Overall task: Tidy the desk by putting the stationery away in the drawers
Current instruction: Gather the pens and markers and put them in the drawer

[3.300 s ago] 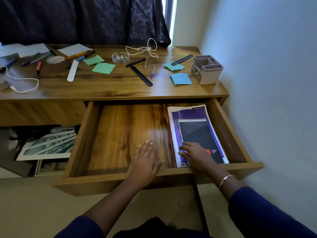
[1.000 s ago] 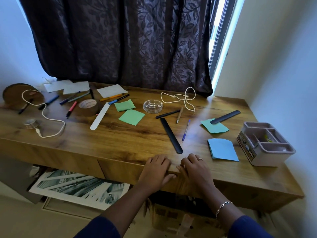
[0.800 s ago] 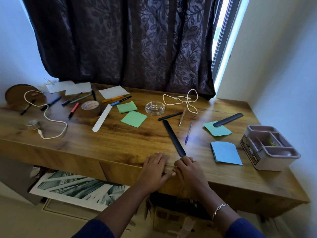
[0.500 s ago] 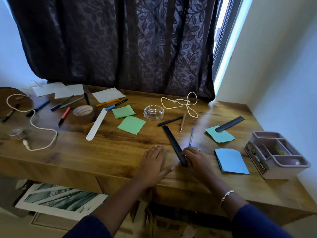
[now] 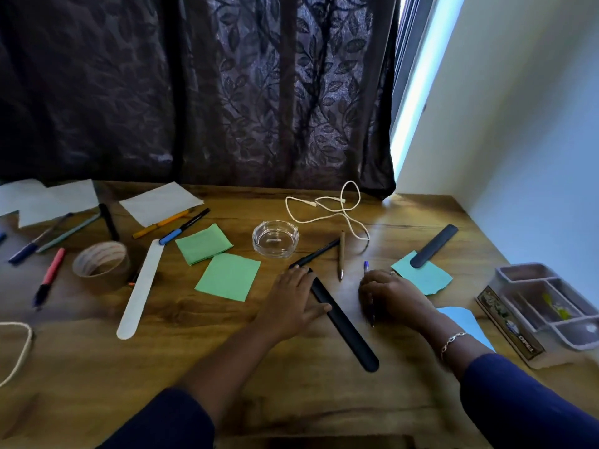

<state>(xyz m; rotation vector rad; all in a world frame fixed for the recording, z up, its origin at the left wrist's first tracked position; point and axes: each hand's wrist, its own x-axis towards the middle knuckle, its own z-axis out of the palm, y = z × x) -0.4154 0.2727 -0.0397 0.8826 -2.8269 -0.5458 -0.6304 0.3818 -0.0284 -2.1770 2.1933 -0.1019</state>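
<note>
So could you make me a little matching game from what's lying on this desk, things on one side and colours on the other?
Things:
1. glass dish
2. ruler beside the tape roll
3. long flat stick between the hands
4. square paper near the left hand

Colours:
A. green
B. black
C. clear
D. white

Pairs: 1-C, 2-D, 3-B, 4-A

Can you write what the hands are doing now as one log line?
left hand: on long black ruler | right hand: over blue pen | grip: unclear
</note>
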